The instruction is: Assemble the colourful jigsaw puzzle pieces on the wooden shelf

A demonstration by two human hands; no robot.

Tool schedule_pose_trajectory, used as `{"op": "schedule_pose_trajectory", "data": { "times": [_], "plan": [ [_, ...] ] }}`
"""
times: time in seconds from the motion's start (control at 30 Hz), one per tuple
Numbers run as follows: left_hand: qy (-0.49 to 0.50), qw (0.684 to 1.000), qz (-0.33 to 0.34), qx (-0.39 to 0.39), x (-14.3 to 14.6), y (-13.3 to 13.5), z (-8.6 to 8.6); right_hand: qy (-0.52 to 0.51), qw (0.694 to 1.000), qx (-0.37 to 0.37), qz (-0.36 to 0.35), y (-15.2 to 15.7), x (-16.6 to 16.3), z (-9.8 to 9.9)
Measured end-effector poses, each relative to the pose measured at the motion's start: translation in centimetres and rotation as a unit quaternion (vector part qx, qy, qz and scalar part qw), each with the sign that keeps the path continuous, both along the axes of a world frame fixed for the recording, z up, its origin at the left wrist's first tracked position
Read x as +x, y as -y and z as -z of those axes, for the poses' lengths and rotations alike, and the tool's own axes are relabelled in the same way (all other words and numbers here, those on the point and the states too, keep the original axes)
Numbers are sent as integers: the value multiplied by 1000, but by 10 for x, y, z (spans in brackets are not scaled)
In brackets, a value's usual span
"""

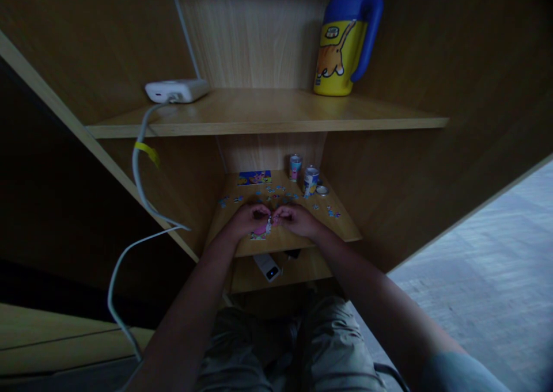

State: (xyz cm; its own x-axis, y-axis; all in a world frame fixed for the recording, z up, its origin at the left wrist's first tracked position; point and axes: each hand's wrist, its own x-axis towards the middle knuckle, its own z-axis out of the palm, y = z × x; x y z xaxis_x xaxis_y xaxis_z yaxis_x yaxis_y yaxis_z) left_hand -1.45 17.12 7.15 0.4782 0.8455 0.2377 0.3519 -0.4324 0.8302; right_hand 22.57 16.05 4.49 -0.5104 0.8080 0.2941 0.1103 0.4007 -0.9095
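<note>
Both my hands meet over the middle of a low wooden shelf [341, 229]. My left hand [247, 219] and my right hand [298, 219] have their fingers curled in, pinching small jigsaw pieces [268, 224] between them, fingertips almost touching. Under them lies a partly built pink and blue puzzle patch [259, 234]. Several loose puzzle pieces [276, 193] are scattered over the shelf behind my hands. A reference picture [254, 177] lies flat at the back left.
Two small printed tins [310, 180] and a round lid [322, 190] stand at the shelf's back right. On the upper shelf sit a white charger [175, 90] with a hanging cable and a yellow-blue bottle [343, 41]. A phone [268, 266] lies below.
</note>
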Motion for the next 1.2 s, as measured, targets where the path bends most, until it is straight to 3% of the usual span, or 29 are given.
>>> {"op": "schedule_pose_trajectory", "data": {
  "times": [0.47,0.73,0.93,1.2],
  "plan": [
    [-16,1000,-3,15,-1,-5,6,13,1000,2,25,4,-1,-6],
    [-12,999,-28,22,-4,-6,7,60,987,102,108,-1,3,-9],
    [-4,1000,10,5,-4,-4,5,74,985,112,113,0,4,-9],
    [-13,999,12,-34,-2,0,3,84,985,110,107,-2,2,-4]
  ]
}}
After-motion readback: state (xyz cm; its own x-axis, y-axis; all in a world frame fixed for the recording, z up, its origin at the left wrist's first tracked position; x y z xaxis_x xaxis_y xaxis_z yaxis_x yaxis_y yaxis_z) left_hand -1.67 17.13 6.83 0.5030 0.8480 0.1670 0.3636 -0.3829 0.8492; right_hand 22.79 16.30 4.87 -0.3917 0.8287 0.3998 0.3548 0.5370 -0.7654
